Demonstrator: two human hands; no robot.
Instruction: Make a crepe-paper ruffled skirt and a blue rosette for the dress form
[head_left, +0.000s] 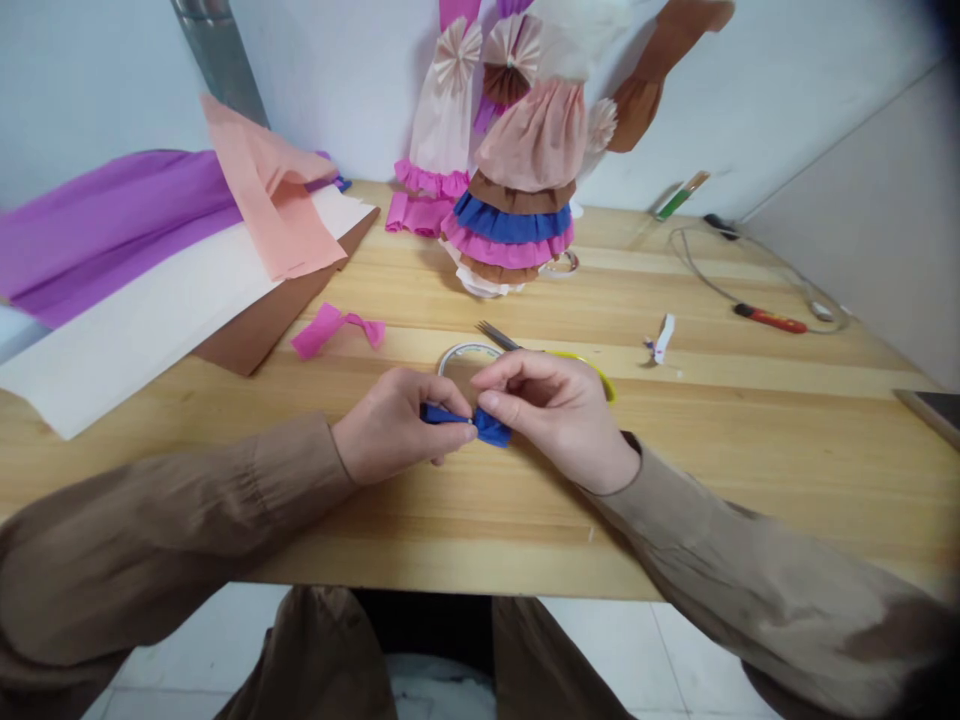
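Observation:
A small piece of blue crepe paper (pixel 493 428) is held between both hands over the wooden table. My left hand (pixel 401 420) pinches its narrow, gathered part between thumb and fingers. At the wider, flared end my right hand (pixel 559 410) pinches the paper's upper edge. Just beyond the hands lies a roll of tape (pixel 469 351), partly hidden by them. Scissors (pixel 499 336) with a yellow handle lie behind my right hand, which covers part of them. To the left, a pink crepe paper scrap (pixel 337 328) rests on the table.
A figure dressed in ruffled crepe paper (pixel 517 200) stands at the back of the table (pixel 360 540). Large purple, white, peach and brown sheets (pixel 142 290) lie at left. On the right are a corded red-handled tool (pixel 770 319), a white scrap (pixel 664 338) and a green item (pixel 681 197).

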